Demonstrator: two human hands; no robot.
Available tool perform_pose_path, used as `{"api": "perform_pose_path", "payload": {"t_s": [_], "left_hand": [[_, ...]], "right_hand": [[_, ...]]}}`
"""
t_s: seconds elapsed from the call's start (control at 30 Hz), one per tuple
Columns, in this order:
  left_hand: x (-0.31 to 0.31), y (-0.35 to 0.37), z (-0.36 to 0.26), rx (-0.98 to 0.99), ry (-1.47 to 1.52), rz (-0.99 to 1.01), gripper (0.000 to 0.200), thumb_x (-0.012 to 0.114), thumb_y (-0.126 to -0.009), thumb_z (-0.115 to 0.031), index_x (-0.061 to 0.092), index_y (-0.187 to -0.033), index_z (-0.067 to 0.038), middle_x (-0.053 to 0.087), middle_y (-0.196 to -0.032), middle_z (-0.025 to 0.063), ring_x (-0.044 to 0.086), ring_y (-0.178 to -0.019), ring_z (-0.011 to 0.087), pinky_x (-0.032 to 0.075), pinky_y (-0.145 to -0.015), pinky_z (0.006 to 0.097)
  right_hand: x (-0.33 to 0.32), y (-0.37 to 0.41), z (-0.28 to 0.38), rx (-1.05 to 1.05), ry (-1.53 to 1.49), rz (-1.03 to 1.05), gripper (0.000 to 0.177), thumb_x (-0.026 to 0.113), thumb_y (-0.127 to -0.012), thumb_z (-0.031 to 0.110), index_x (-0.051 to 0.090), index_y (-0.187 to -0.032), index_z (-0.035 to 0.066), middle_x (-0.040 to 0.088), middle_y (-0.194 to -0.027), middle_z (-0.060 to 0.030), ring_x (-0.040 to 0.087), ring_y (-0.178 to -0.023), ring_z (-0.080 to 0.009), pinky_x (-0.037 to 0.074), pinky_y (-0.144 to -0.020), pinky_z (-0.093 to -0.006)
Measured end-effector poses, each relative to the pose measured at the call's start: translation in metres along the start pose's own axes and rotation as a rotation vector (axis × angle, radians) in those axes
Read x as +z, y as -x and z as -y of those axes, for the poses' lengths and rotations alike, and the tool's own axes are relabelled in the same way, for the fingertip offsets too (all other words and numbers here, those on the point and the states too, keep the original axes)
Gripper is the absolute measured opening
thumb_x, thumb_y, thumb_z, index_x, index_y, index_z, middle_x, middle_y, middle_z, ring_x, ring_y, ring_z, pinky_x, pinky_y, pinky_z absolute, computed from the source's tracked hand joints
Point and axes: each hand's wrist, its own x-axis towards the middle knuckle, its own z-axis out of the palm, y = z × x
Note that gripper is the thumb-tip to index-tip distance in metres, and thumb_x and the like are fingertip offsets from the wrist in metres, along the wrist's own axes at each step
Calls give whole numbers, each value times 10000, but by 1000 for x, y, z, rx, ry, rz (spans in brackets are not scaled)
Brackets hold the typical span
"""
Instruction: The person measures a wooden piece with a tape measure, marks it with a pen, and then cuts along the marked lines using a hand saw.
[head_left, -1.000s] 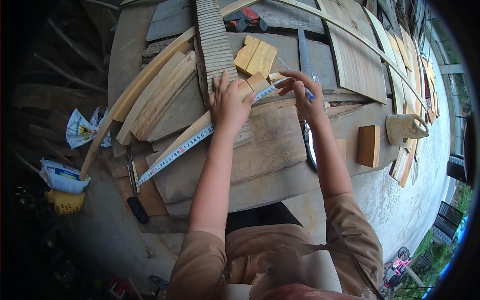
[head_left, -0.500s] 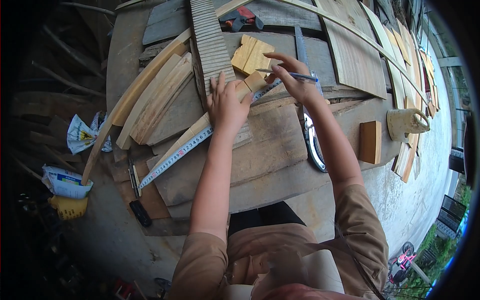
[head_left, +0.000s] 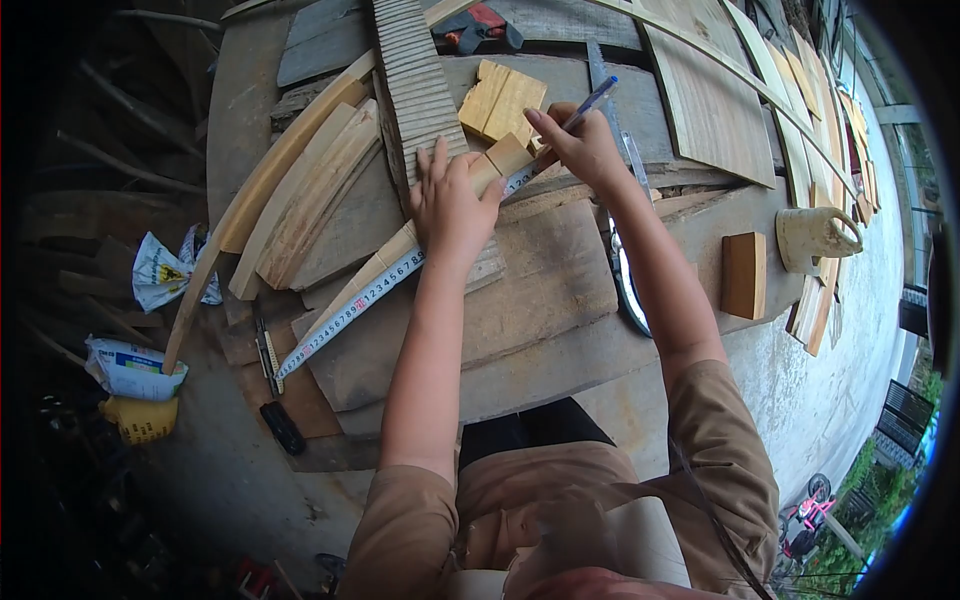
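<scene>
My left hand lies with fingers spread across a narrow wood strip, its fingertips reaching the ridged board. A white tape measure runs along the strip's near edge and passes under this hand. In my right hand is a blue pen, its capped end pointing up and away. The pen's tip is hidden by the fingers, close to the strip's far end. Just beyond that end sits a yellowish wood block.
A saw lies right of the strip, partly under my right forearm. Farther right stand a wood block and a cream plastic container. Curved wood pieces lie left. A dark-handled tool rests near the table's left edge.
My right hand has turned and moved slightly left and down, bringing the pen from nearly level to steeply upright by the strip's far end. My left hand stays in place.
</scene>
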Motion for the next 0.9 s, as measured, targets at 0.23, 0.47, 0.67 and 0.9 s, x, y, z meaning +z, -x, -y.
{"api": "perform_pose_path", "payload": {"t_s": [0.23,0.47,0.67,0.9], "left_hand": [[-2,0,-1,0,-2,11,397,622,-731,-306,544,-1062,-102,325,-1323,168,219,-1264,326,196,-985,448],[-1,0,-1,-2,-13,19,399,622,-732,-305,541,-1066,-101,313,-1329,171,215,-1265,328,192,-988,450],[-1,0,-2,-4,-10,19,400,621,-734,-306,539,-1067,-101,311,-1330,173,216,-1263,333,190,-986,460],[-1,0,-1,8,-11,13,403,624,-730,-306,538,-1065,-100,321,-1324,172,214,-1263,334,193,-983,462]], "right_hand": [[4,-4,-3,4,-29,-29,394,553,-829,348,502,-620,18,502,-550,-13,558,-474,-98,423,-416,-220],[6,-5,-6,-43,9,-59,396,533,-843,336,516,-619,9,477,-506,0,512,-443,-73,409,-412,-222],[6,-5,-4,-31,25,-54,396,532,-844,332,515,-614,10,458,-495,9,499,-445,-65,408,-411,-220],[3,-8,-5,-46,86,2,380,543,-839,333,529,-643,8,449,-510,24,487,-450,-56,412,-413,-207]]}}
